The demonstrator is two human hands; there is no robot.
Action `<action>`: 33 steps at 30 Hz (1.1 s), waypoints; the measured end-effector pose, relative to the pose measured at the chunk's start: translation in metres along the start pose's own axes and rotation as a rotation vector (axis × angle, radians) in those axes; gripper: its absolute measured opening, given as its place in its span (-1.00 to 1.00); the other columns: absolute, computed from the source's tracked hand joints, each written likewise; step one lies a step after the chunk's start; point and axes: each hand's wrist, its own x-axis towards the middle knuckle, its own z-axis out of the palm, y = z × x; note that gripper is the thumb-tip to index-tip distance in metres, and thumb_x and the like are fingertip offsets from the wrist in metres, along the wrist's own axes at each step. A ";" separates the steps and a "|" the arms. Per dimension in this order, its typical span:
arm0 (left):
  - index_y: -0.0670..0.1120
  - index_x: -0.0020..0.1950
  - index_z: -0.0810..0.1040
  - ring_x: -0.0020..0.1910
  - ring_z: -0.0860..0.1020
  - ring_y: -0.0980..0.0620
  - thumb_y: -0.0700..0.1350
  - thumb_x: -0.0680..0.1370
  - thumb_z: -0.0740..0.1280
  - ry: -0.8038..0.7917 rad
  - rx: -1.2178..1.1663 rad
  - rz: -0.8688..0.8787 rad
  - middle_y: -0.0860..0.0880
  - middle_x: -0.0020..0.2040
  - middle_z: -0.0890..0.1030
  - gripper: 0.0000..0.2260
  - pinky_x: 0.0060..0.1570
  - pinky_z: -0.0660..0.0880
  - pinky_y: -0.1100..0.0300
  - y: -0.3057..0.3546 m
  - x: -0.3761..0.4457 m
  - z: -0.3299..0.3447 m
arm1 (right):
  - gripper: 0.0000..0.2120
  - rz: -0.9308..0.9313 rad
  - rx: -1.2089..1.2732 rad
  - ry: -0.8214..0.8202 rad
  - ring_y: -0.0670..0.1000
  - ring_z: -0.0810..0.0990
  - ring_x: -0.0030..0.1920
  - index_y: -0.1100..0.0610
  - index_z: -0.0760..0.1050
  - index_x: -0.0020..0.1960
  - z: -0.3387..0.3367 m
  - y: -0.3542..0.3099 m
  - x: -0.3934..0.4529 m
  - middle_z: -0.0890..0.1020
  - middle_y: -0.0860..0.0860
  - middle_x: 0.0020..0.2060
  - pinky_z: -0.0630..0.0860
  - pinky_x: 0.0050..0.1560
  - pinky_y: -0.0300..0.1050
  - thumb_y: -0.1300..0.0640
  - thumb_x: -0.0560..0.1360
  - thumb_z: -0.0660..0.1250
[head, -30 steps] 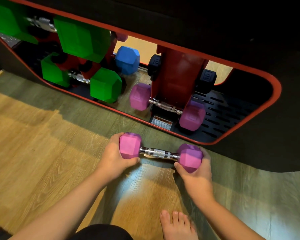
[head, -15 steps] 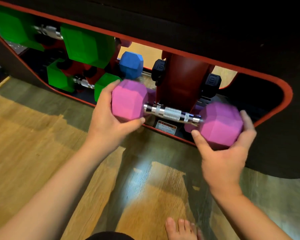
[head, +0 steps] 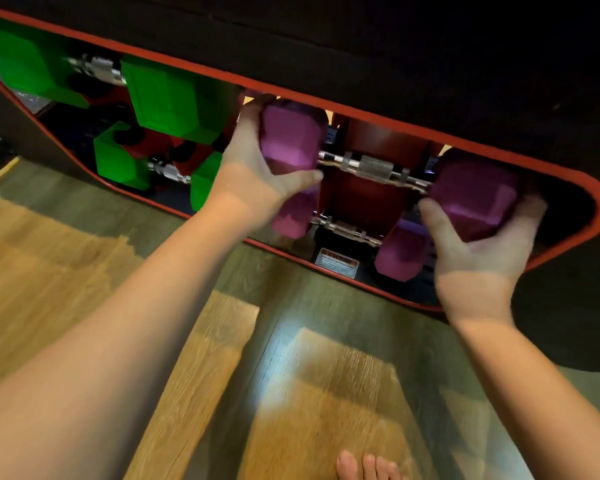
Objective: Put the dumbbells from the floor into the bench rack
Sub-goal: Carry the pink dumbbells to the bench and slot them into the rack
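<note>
Below the held dumbbell (head: 371, 168), another purple dumbbell (head: 347, 230) sits racked.

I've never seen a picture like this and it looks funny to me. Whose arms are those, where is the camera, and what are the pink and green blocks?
The camera sits on a person's head and looks down, so you see their own two arms and the toes of one bare foot on the wooden floor. The dark thing with the red edge is a workout bench, and the opening under it is a rack for weights. The blocks are the ends of dumbbells, which are metal bars with a heavy lump on each end. The left hand and the right hand each cup one end of a pink dumbbell, holding it up inside the opening in front of a red post. Just below it another pink dumbbell already rests in the rack. Further left sit two green dumbbells, one above the other.
</note>
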 end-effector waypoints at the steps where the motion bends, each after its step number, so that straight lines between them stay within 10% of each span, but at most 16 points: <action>1: -0.17 0.34 0.34 0.13 0.54 0.20 -0.04 0.24 0.62 0.002 0.027 0.014 0.00 0.15 0.54 -0.23 0.25 0.46 0.19 0.001 0.005 0.002 | -0.21 0.023 -0.020 -0.001 -0.19 0.45 0.26 0.17 0.27 0.41 0.001 0.002 0.005 0.44 -0.09 0.24 0.31 0.36 -0.33 -0.12 0.34 0.52; 4: -0.11 0.38 0.37 0.31 0.44 -0.06 0.22 0.21 0.54 -0.047 0.217 0.077 -0.12 0.31 0.46 -0.15 0.38 0.35 0.11 0.005 0.013 0.015 | -0.16 0.044 -0.176 -0.019 0.09 0.44 0.30 0.15 0.27 0.41 0.004 0.000 0.009 0.46 0.10 0.27 0.34 0.30 -0.15 -0.20 0.30 0.50; 11: -0.11 0.48 0.27 0.44 0.20 -0.07 0.25 0.18 0.54 -0.004 0.402 0.097 -0.20 0.46 0.27 -0.01 0.31 -0.07 0.52 -0.007 0.016 0.029 | -0.02 0.018 -0.402 -0.005 0.06 0.12 0.36 0.23 0.14 0.47 0.015 -0.002 -0.006 0.26 0.21 0.39 -0.02 0.38 -0.28 -0.16 0.27 0.54; 18: -0.17 0.44 0.30 0.38 0.33 -0.22 0.16 0.17 0.59 0.078 0.450 0.102 -0.28 0.40 0.27 -0.04 0.42 0.23 0.22 -0.003 0.010 0.035 | 0.12 0.020 -0.465 -0.092 0.15 0.14 0.41 0.27 -0.02 0.54 0.011 0.002 0.007 0.21 0.22 0.45 0.00 0.34 -0.30 -0.20 0.29 0.53; 33: -0.16 0.45 0.28 0.34 0.22 -0.09 0.15 0.18 0.56 0.057 0.426 0.126 -0.22 0.39 0.29 -0.06 0.30 0.12 0.42 -0.009 0.012 0.028 | -0.07 -0.011 -0.398 -0.011 0.25 0.21 0.37 0.25 0.17 0.42 0.019 -0.001 0.000 0.26 0.25 0.32 0.20 0.47 0.09 -0.11 0.27 0.55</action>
